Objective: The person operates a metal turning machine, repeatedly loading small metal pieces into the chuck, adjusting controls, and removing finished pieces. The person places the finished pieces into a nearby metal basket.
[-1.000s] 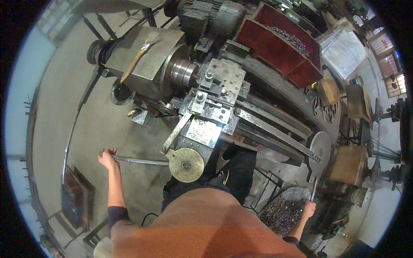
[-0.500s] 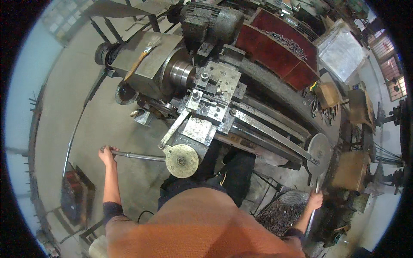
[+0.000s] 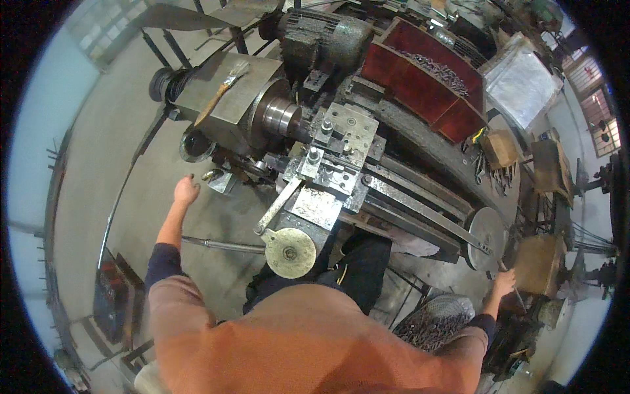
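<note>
My left hand (image 3: 187, 190) is raised off the long lever (image 3: 223, 245), beside a small metal tray (image 3: 220, 181) below the lathe's headstock. Its fingers are curled together; a small dark bit shows at their tips, too small to name. My right hand (image 3: 504, 282) grips the lever handle (image 3: 520, 300) of a round metal disc (image 3: 486, 239) at the lathe's right end. A flat bar (image 3: 426, 213) links that disc to the slide with the tool block (image 3: 352, 125). The steel spindle nose (image 3: 282, 117) faces the tool block. A second round disc (image 3: 290, 253) carries the long lever.
A paintbrush (image 3: 220, 95) lies on the headstock (image 3: 210, 85). Behind the bed stands a red bin (image 3: 420, 88) with small metal pieces. Hand tools (image 3: 502, 172) lie at the right. A mesh basket (image 3: 436, 322) of dark parts sits low by my right arm.
My left hand has let go of the long lever and moved up toward the small tray. My right hand has swung its lever up and outward. The slide has shifted right, away from the spindle.
</note>
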Available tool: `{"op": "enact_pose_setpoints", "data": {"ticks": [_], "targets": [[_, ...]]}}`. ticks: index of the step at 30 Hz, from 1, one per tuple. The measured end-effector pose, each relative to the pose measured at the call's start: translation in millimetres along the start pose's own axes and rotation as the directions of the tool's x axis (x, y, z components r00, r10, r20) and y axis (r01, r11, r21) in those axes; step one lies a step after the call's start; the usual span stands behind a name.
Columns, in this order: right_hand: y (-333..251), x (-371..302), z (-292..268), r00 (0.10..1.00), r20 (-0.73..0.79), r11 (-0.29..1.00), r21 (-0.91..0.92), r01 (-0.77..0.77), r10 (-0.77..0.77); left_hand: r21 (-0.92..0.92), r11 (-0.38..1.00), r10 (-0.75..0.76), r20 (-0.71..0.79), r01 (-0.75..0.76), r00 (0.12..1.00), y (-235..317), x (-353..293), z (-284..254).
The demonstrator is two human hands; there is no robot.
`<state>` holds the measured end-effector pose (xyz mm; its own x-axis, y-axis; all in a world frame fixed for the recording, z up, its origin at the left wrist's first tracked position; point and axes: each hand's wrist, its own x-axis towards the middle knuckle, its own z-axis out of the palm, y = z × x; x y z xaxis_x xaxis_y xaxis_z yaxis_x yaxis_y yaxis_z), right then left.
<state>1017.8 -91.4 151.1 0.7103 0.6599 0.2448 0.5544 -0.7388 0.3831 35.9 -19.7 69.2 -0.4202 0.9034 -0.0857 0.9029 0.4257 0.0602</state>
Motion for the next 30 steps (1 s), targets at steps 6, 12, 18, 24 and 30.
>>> {"op": "enact_pose_setpoints", "data": {"ticks": [6,12,18,24,30], "targets": [[13.0,-79.6,17.2,0.998,-0.057,0.948,0.312,0.055,-0.040,0.015,0.993,0.114,0.131,-0.117,0.985,27.0,43.8,54.0],[11.7,-134.9,-41.1,0.977,0.179,0.838,0.509,-0.196,0.120,-0.346,0.924,-0.139,0.084,0.160,0.987,36.0,58.0,132.0],[-21.6,-75.5,-119.0,0.991,-0.062,0.652,0.748,0.125,-0.118,0.038,0.968,0.235,0.195,-0.247,0.952,11.7,38.7,76.1],[-213.4,-41.1,-247.8,0.733,-0.407,0.015,0.870,0.494,-0.546,-0.045,0.970,0.242,0.198,-0.238,0.950,-60.1,40.6,99.3],[-372.4,-172.6,-395.9,0.220,-0.705,-0.422,0.612,0.669,-0.674,-0.229,0.914,0.188,-0.492,-0.335,0.850,-37.2,-12.5,-157.8]]}}
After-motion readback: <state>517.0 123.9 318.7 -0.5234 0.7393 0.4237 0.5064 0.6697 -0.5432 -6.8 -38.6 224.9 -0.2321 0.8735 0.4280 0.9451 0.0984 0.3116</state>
